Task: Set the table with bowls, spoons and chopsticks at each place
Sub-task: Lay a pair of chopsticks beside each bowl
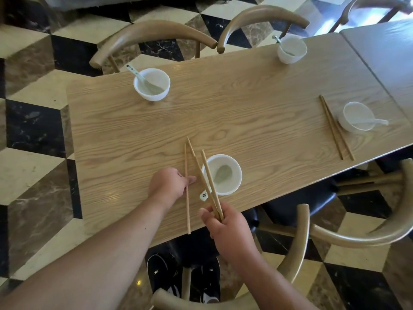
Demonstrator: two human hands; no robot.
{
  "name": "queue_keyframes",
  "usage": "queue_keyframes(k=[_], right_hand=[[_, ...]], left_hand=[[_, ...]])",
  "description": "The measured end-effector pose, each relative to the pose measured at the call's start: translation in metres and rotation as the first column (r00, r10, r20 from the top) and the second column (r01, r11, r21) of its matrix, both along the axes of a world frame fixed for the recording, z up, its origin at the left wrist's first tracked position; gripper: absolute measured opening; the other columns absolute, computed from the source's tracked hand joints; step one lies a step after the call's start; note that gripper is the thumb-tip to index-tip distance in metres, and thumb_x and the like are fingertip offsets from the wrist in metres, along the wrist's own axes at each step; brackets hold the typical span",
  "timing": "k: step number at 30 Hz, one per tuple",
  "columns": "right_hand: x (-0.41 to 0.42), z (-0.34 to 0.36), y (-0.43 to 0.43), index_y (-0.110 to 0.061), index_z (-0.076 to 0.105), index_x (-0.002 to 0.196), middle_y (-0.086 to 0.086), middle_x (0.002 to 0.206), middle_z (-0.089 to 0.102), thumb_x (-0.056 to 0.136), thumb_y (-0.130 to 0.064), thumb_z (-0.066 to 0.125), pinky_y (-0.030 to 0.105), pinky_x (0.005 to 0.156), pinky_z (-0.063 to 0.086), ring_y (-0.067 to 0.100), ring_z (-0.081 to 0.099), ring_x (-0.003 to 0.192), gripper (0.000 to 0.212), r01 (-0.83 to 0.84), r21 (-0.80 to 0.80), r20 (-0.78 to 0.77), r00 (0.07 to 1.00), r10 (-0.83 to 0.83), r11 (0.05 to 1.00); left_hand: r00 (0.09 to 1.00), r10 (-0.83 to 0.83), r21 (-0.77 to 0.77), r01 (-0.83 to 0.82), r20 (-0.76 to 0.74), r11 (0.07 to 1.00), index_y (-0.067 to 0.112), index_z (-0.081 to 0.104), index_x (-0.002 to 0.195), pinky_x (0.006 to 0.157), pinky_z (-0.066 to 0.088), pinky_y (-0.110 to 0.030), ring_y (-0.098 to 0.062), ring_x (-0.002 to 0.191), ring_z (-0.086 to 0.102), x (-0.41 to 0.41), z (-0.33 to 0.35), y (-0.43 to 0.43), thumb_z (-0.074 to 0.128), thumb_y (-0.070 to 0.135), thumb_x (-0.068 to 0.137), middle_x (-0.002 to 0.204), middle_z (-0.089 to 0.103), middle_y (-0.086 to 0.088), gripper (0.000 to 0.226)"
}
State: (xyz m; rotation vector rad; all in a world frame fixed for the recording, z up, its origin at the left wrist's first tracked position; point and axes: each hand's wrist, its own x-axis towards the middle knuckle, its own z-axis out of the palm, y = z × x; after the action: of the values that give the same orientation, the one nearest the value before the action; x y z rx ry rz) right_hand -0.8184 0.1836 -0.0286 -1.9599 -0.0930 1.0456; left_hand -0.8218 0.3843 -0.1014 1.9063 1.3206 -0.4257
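Note:
Several white bowls, each with a spoon in it, stand on the wooden table (245, 104). The nearest bowl (232, 186) is close to the front edge. My left hand (169, 182) pinches one chopstick (187, 209) that lies flat on the table just left of that bowl. My right hand (225, 222) grips a bundle of chopsticks (206, 173) that slant up over the bowl's left rim. At the right place a laid pair of chopsticks (335, 128) lies left of a bowl (356, 116). Two far bowls (152, 83) (291, 49) have no chopsticks beside them.
Curved wooden chairs stand around the table: two at the far side (152, 34) (263, 16), one at the near right (366, 238), one right below me (292, 265). A second table (384, 52) adjoins at the right. My black shoes (163, 274) stand on the chequered marble floor.

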Motion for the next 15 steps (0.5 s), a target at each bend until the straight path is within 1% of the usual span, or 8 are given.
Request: queue_keyframes(k=[2, 5, 7, 10, 13, 15], right_hand=[[0.005, 0.004, -0.001, -0.027, 0.066, 0.086, -0.009, 0.062, 0.055, 0.098, -0.047, 0.068, 0.023, 0.054, 0.046, 0.008, 0.047, 0.055, 0.023, 0.01, 0.014, 0.003, 1.0, -0.01, 1.0], [0.013, 0.009, -0.004, -0.025, 0.067, 0.089, -0.008, 0.062, 0.054, 0.099, -0.047, 0.068, 0.018, 0.049, 0.043, 0.007, 0.045, 0.051, 0.024, 0.021, 0.017, 0.006, 1.0, -0.021, 1.0], [0.018, 0.009, -0.006, -0.025, 0.068, 0.09, -0.006, 0.062, 0.054, 0.099, -0.046, 0.068, 0.019, 0.048, 0.042, 0.007, 0.045, 0.05, 0.023, 0.05, 0.024, 0.0, 0.999, -0.05, 0.998], [0.026, 0.01, -0.011, -0.024, 0.07, 0.091, -0.004, 0.062, 0.054, 0.1, -0.046, 0.068, 0.021, 0.048, 0.041, 0.008, 0.044, 0.051, 0.024, 0.076, 0.032, 0.018, 0.997, -0.076, 0.997], [0.034, 0.011, -0.015, -0.024, 0.071, 0.091, -0.005, 0.06, 0.055, 0.1, -0.046, 0.069, 0.02, 0.047, 0.041, 0.004, 0.045, 0.047, 0.023, 0.105, 0.02, 0.037, 0.994, -0.105, 0.994], [0.039, 0.012, -0.018, -0.027, 0.071, 0.09, -0.005, 0.059, 0.056, 0.099, -0.046, 0.07, 0.023, 0.048, 0.041, 0.004, 0.046, 0.048, 0.021, 0.121, 0.014, 0.04, 0.992, -0.121, 0.993]], left_hand=[[0.998, 0.056, -0.027, -0.056, 0.008, 0.998, 0.018, 0.072, 0.071, 0.073, 0.065, -0.04, -0.025, 0.067, 0.078, 0.001, -0.003, -0.001, 0.083, 0.059, 0.08, 0.058, 0.075, 0.002, 0.044], [0.982, 0.185, -0.128, -0.177, 0.049, 0.976, 0.016, 0.069, 0.072, 0.078, 0.068, -0.047, -0.026, 0.073, 0.081, 0.003, -0.007, -0.003, 0.087, 0.048, 0.082, 0.067, 0.079, -0.002, 0.039], [0.962, 0.265, -0.197, -0.247, 0.072, 0.949, 0.013, 0.068, 0.077, 0.08, 0.068, -0.045, -0.024, 0.075, 0.08, 0.004, -0.008, -0.004, 0.086, 0.036, 0.087, 0.074, 0.08, -0.004, 0.031], [0.926, 0.364, -0.321, -0.317, 0.097, 0.893, 0.009, 0.069, 0.086, 0.083, 0.066, -0.04, -0.02, 0.071, 0.075, 0.004, -0.008, -0.01, 0.081, 0.021, 0.094, 0.082, 0.078, -0.007, 0.019], [0.888, 0.447, -0.404, -0.37, 0.111, 0.836, 0.004, 0.071, 0.097, 0.083, 0.065, -0.039, -0.02, 0.072, 0.074, 0.004, -0.011, -0.015, 0.077, 0.013, 0.096, 0.084, 0.078, -0.009, 0.011], [0.877, 0.466, -0.425, -0.379, 0.118, 0.822, 0.005, 0.071, 0.096, 0.085, 0.065, -0.039, -0.021, 0.077, 0.077, 0.005, -0.011, -0.017, 0.077, 0.01, 0.096, 0.086, 0.08, -0.01, 0.008]])
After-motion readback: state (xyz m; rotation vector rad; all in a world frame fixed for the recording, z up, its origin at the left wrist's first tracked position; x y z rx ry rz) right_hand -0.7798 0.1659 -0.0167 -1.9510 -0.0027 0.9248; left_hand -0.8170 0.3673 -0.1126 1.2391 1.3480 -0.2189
